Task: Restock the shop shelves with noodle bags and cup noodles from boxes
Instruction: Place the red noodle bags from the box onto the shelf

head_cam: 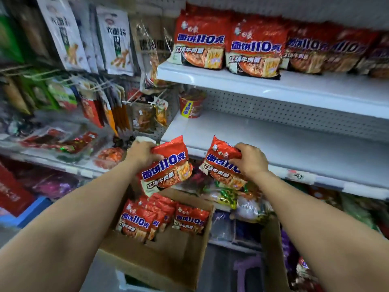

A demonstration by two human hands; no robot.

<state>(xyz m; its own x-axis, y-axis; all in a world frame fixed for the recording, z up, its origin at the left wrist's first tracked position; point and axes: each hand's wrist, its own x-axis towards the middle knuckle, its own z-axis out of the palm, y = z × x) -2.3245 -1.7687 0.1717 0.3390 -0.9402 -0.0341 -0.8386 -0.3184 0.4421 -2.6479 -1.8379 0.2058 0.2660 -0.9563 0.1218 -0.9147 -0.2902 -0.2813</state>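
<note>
My left hand (141, 154) grips the top of a red noodle bag (168, 171), held above the open cardboard box (168, 256). My right hand (250, 160) grips a second red noodle bag (219, 165) in front of the edge of the middle white shelf (294, 144). Several more of the same bags (160, 218) lie in the box. The top shelf (273, 85) carries a row of matching red noodle bags (252, 49). One red cup noodle (191, 104) stands at the back left of the middle shelf.
Hanging snack packets (113, 41) on pegs fill the rack to the left, with more packets (63, 140) on a lower ledge. Mixed packets (231, 197) sit on the shelf below the middle one. A purple stool (246, 270) stands by the box at floor level.
</note>
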